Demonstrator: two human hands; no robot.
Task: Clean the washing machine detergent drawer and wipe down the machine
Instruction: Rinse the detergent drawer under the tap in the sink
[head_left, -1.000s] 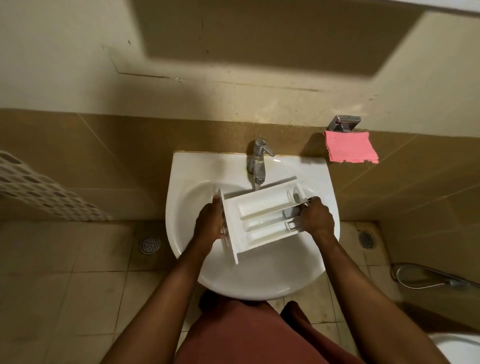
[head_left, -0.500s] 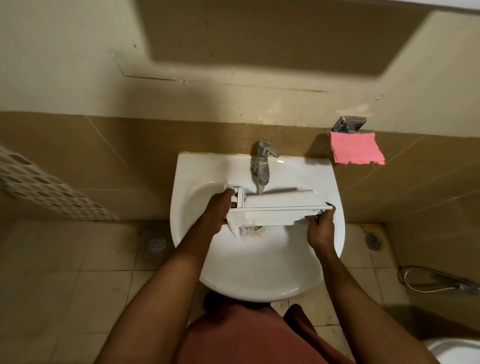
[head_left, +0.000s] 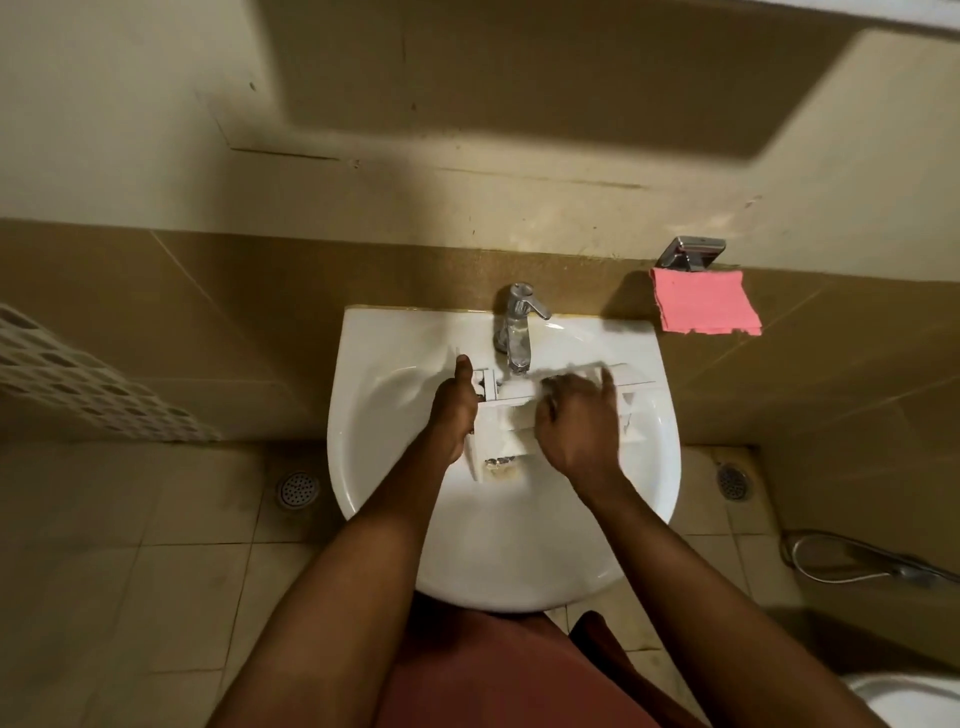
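Observation:
The white plastic detergent drawer (head_left: 506, 415) is held inside the white wash basin (head_left: 374, 426), just under the chrome tap (head_left: 517, 327). Water runs from the tap onto it. My left hand (head_left: 454, 415) grips the drawer's left end, thumb up along its edge. My right hand (head_left: 576, 423) lies over the drawer's middle and right part, fingers curled against the plastic, blurred with motion. Much of the drawer is hidden under that hand, and whether it holds anything else cannot be told.
A pink cloth (head_left: 704, 309) hangs from a chrome holder (head_left: 691, 253) on the wall right of the basin. A white perforated basket (head_left: 78, 384) sits at left. Floor drains (head_left: 297, 489) flank the basin, a hose (head_left: 857, 564) lies at right, and a white toilet rim (head_left: 914, 696) shows bottom right.
The drawer was tipped on edge under the tap, then laid flatter. My right hand left the drawer's right end and moved on top of its middle. My left hand kept its grip.

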